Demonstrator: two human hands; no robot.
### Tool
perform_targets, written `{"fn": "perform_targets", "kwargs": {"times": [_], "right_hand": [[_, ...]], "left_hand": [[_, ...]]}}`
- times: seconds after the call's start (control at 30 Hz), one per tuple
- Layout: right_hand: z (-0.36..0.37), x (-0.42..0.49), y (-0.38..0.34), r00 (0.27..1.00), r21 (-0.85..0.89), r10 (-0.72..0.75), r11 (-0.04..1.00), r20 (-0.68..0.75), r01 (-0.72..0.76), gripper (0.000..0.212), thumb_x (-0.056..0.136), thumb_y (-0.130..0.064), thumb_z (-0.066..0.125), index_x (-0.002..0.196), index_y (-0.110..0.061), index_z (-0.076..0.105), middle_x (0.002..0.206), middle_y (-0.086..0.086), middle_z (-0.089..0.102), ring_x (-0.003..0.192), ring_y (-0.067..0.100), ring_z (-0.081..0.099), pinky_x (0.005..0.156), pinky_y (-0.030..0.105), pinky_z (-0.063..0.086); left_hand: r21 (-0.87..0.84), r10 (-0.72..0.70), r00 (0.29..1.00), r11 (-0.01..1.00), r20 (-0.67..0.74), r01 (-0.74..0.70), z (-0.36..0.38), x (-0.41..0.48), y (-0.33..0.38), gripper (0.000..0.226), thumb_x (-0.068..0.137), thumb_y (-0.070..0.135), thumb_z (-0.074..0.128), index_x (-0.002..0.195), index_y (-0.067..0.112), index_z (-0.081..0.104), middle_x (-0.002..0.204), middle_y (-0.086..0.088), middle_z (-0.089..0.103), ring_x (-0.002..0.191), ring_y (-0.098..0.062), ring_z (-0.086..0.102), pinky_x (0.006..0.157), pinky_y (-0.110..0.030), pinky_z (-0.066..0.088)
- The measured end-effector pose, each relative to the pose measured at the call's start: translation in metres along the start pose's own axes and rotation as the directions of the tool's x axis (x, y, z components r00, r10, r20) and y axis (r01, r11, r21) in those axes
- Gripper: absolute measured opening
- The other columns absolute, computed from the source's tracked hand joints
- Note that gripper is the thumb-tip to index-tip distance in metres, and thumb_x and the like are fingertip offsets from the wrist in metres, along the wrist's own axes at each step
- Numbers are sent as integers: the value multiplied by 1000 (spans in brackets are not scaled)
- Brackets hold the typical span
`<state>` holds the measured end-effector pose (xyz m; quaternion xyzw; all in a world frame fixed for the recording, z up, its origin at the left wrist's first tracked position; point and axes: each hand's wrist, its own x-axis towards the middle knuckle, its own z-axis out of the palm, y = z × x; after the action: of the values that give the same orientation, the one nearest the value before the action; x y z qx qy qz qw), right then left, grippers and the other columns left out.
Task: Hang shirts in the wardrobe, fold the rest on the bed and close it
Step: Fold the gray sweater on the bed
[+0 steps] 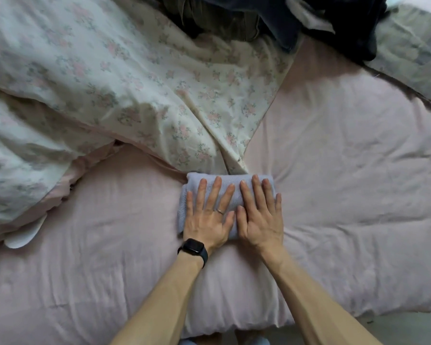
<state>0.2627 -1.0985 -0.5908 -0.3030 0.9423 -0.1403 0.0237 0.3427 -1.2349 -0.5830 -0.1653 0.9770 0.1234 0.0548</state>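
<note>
Both forearms enter from 6 o'clock. Left hand (208, 216) and right hand (260, 217) press flat, fingers straight, gripping nothing, on the folded lilac garment (192, 180) directly beneath them on the pink bed sheet (346, 170). Dark clothes (284, 18) lie at 12 o'clock.

Single wide-angle view. The head-worn camera is looking forward and steeply down from above the near edge of the bed (346, 183), at close range. The left hand (207, 217) and right hand (260, 217) are lying just below frame centre, and the lens is bowing the far side.
</note>
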Motion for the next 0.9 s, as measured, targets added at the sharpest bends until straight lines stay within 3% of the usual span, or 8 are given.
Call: {"fn": "perform_targets", "kwargs": {"times": [0.2,0.3,0.4,0.5,0.57,0.73,0.8,0.9], "right_hand": [[4,2,3,999,106,16,994,-52,-11,62,90,-34,52,149,-15,44,160,15,33,148,41,28,111,65,30],[-1,-1,3,991,156,-62,984,-122,81,62,93,-28,57,148,-5,41,160,13,30,147,47,27,111,71,28],[-13,-9,-7,997,248,55,968,-45,-42,67,94,-40,58,151,-11,38,163,19,17,147,44,22,115,63,29],[-23,-12,-14,998,234,48,971,28,-53,69,92,-40,60,151,-12,41,163,22,16,138,51,33,110,60,34],[-24,-7,-14,998,216,44,975,38,-51,75,83,-31,69,150,-9,44,161,25,19,137,51,37,106,59,37],[-23,-7,-21,993,188,83,977,89,-99,81,71,-26,61,150,-13,46,161,23,24,133,49,42,100,56,42],[-22,-5,-23,991,169,107,978,81,-119,80,70,-26,56,149,-16,48,160,21,27,124,47,44,93,55,47],[-21,-3,-27,988,177,135,973,78,-147,82,67,-17,66,148,-18,50,158,19,32,108,40,43,81,52,51]], "left_hand": [[-86,-15,1000,996,-27,12,-1,0,-2,62,94,51,41,152,32,33,163,-6,21,151,-30,14,115,-66,17],[-149,-260,965,953,34,262,-13,-7,5,72,92,59,40,156,33,19,166,-13,7,153,-32,2,116,-68,1],[-176,-426,887,873,178,455,-25,-14,11,82,87,73,41,154,50,-1,165,-9,-18,152,-38,-10,115,-67,1],[-187,-440,873,859,208,477,-37,-12,12,82,83,75,48,147,64,-3,165,-7,-15,148,-38,13,113,-56,29],[-219,-452,863,840,227,497,-41,-7,12,81,82,74,51,144,69,-1,163,-7,-6,133,-38,32,105,-49,39],[-360,-398,897,822,193,442,-33,-5,6,83,77,65,64,143,70,14,151,-6,10,117,-42,43,104,-46,41],[-364,-406,897,820,173,442,-29,-3,7,84,75,64,67,142,69,18,148,-7,12,113,-42,44,101,-46,43],[-386,-404,903,817,147,428,-29,0,12,80,77,57,71,143,65,26,144,-5,13,113,-41,43,98,-46,46]]}}
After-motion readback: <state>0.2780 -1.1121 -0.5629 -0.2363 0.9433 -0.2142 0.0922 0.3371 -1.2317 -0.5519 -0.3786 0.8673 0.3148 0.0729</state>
